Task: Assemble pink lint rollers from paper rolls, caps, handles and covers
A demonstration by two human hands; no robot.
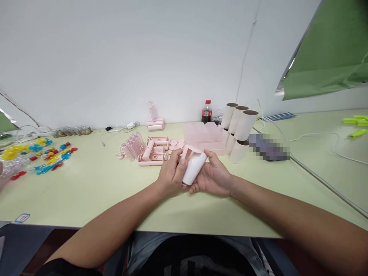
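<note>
Both hands hold a lint roller, a white roll with a pink plastic cover at its upper side, tilted above the table. My left hand is closed around its left side, with the thumb on the pink cover. On the right side, my right hand grips it with the thumb at its upper edge and fingers curled beneath. Just behind lie several pink roller covers, pink round discs and pink handles. White rolls with cardboard cores stand stacked to the right.
Translucent pink boxes and a cola bottle stand near the wall. An assembled pink roller is at the back. Colourful plastic pieces spread over the left. A blurred-out item and a cable lie at right.
</note>
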